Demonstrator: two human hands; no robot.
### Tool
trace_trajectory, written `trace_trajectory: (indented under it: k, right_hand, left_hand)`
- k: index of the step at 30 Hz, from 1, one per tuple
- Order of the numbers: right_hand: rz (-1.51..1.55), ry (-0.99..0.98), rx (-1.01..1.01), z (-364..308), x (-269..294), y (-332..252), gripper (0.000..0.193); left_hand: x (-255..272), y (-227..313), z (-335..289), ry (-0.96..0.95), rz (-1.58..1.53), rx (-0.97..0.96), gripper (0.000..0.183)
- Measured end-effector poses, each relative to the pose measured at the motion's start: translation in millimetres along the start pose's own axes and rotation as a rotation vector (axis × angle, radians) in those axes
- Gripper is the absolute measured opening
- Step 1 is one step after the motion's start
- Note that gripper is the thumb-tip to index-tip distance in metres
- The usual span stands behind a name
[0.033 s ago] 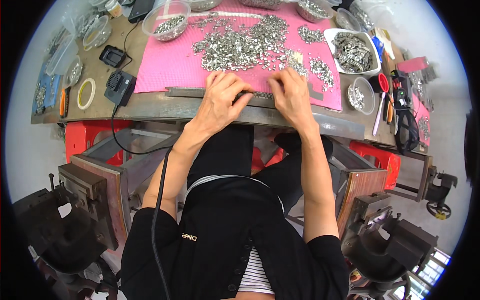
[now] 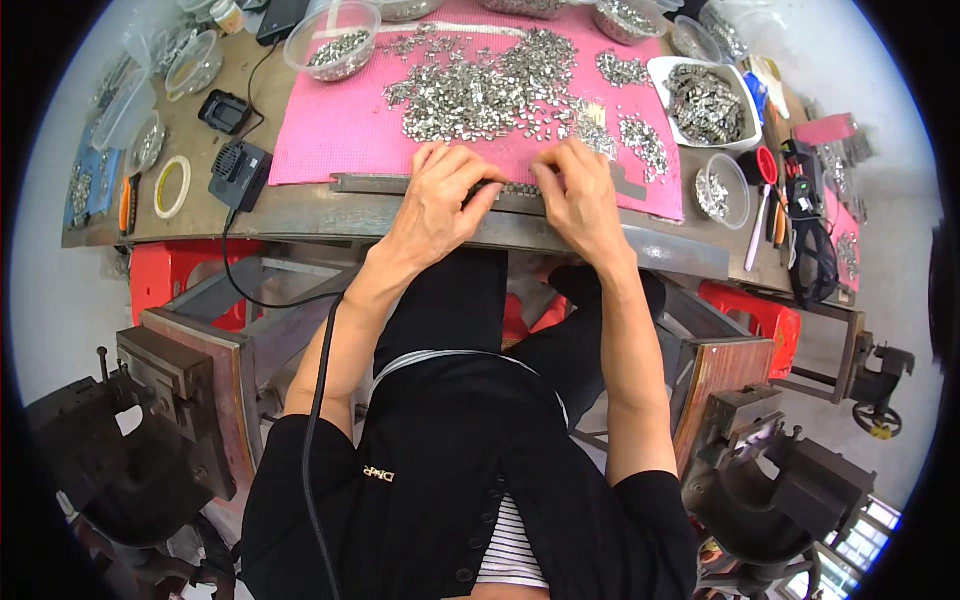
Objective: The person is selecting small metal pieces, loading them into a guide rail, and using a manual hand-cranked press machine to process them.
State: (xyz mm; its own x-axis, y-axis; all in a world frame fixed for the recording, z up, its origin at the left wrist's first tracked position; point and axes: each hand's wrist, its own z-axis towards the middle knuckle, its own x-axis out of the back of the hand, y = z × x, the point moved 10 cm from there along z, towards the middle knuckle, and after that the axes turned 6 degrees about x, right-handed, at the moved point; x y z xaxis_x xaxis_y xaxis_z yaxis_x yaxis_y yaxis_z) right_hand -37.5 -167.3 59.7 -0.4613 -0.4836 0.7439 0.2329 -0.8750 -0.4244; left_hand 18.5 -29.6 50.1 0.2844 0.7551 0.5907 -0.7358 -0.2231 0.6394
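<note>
A long narrow grey metal bar (image 2: 372,184) lies along the front edge of the pink mat. Between my hands, a row of small metal pieces (image 2: 522,191) shows on it. My left hand (image 2: 438,200) rests over the bar, fingers curled and thumb stretched toward the row; what its fingertips grip is hidden. My right hand (image 2: 585,200) is at the row's right end, thumb and forefinger brought together, with anything between them too small to make out. Beyond both hands spreads a large heap of small shiny metal pieces (image 2: 470,95).
Clear plastic bowls (image 2: 340,62) of metal parts stand around the pink mat (image 2: 320,130). A white tray (image 2: 660,75) holds more at the right. A black power adapter (image 2: 240,172) and tape roll (image 2: 172,188) lie left; its cable (image 2: 320,380) crosses my left arm.
My right hand has shifted slightly left along the bar, toward my left hand. My left hand's thumb has moved very slightly.
</note>
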Motion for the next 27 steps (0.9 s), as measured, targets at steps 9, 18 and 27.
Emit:
trace_trajectory:
  k: [9,18,27]
  right_hand:
    - [0.029,-0.019,0.055,-5.7,-7.8,-16.9,0.006]
    - [-0.202,-0.030,0.018,18.5,-8.5,26.9,0.027]
    - [-0.075,-0.242,0.048,-5.3,-2.1,4.3,0.032]
  left_hand:
    - [-2.9,0.3,1.8,-0.007,-0.002,0.034,0.013]
    - [-27.0,0.2,38.9,0.023,0.203,0.035,0.051]
    - [-27.2,1.8,12.9,-0.237,0.186,0.035,0.043]
